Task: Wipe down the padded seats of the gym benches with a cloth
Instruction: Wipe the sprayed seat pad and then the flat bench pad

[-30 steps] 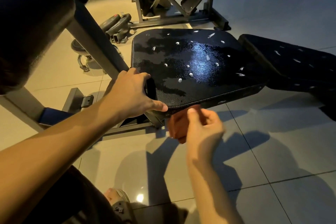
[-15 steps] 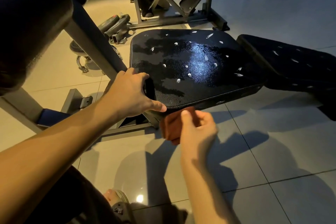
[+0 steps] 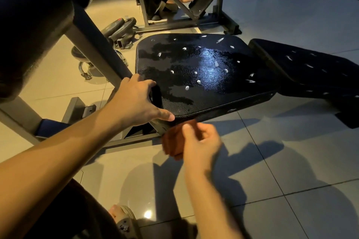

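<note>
My right hand (image 3: pixel 201 142) is blurred, fingers curled around the cloth (image 3: pixel 171 142), which is half hidden behind my palm just under the seat's (image 3: pixel 204 75) near edge. My left hand (image 3: pixel 136 101) grips the seat's near-left corner. Bare floor (image 3: pixel 281 170) lies open to the right.

- Left forearm (image 3: pixel 58 151) and right forearm (image 3: pixel 211 200) are bare all the way down, same for the left grip (image 3: pixel 136 101) and right grip (image 3: pixel 200 141).
- Dark garment (image 3: pixel 64 209) over the leg, blackish in this light, can't tell the type.
- Open-toed sandal (image 3: pixel 131 219) on one foot (image 3: pixel 114 209), with a wide greyish strap (image 3: pixel 125 227) and a small dark marking that's too blurry to read.
</note>
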Available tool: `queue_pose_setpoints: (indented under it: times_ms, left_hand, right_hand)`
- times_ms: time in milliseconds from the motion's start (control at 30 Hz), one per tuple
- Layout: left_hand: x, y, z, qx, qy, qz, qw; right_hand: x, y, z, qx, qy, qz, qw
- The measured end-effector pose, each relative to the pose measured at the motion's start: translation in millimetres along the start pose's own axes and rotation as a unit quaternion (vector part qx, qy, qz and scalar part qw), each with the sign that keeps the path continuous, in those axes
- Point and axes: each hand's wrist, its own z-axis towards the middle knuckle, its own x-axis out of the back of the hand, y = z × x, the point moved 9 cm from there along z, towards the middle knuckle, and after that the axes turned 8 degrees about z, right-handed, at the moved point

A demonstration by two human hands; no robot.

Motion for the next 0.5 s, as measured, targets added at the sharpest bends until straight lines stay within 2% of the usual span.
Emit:
queue_pose_setpoints:
  times_ms: [67,233,300,433,500]
  left_hand:
    - [2,1,0,0.006,-0.005,-0.002,1.000]
    - [1,1,0,-0.005,0.004,-0.005,1.000]
    - [-1,0,-1,-0.005,0.009,-0.011,1.000]
    - [0,-2,1,0.001,0.004,-0.014,1.000]
    - [0,-1,2,0.001,-0.001,-0.014,1.000]
  right_hand:
    - [-11,9,-10,-0.022,-0.043,-0.020,0.999]
    - [36,-4,41,-0.033,0.059,0.015,0.998]
    - [40,-6,45,-0.027,0.068,-0.006,0.997]
    - [5,-9,3,-0.009,-0.040,-0.072,0.997]
    - [7,-15,3,0.006,-0.044,-0.097,0.994]
